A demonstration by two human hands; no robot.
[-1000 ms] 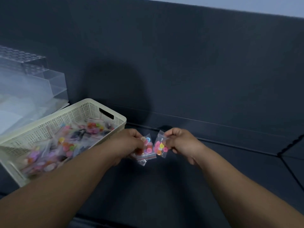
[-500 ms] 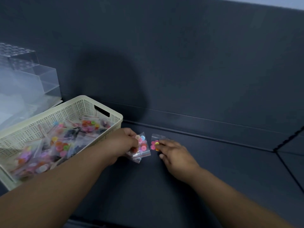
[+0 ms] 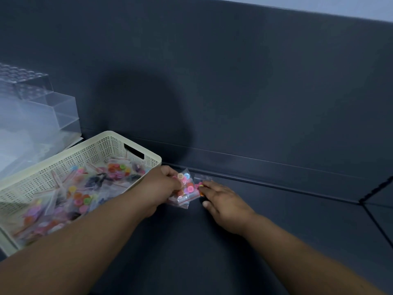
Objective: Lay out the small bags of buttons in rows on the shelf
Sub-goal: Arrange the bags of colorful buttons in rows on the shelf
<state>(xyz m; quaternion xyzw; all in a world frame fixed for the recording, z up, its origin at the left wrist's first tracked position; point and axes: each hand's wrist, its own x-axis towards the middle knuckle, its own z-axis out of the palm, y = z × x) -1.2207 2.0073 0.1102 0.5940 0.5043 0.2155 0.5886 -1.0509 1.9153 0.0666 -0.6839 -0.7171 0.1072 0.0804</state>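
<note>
Head view: 1 small bag of buttons (image 3: 202, 181) lies flat on the dark shelf (image 3: 276, 226) under the straight fingertips of the right hand (image 3: 223, 202), which press on it. Just left of that hand, the left hand (image 3: 164, 188) pinches a bunch of button bags (image 3: 185, 189) in curled fingers. A cream basket (image 3: 63, 165) holding more bags sits just left of the left hand, a clear organiser (image 3: 42, 111) beyond it.

Left hand (image 3: 162, 189) curls its fingers (image 3: 169, 172) in a pinch; right hand (image 3: 223, 202) lies flat.
</note>
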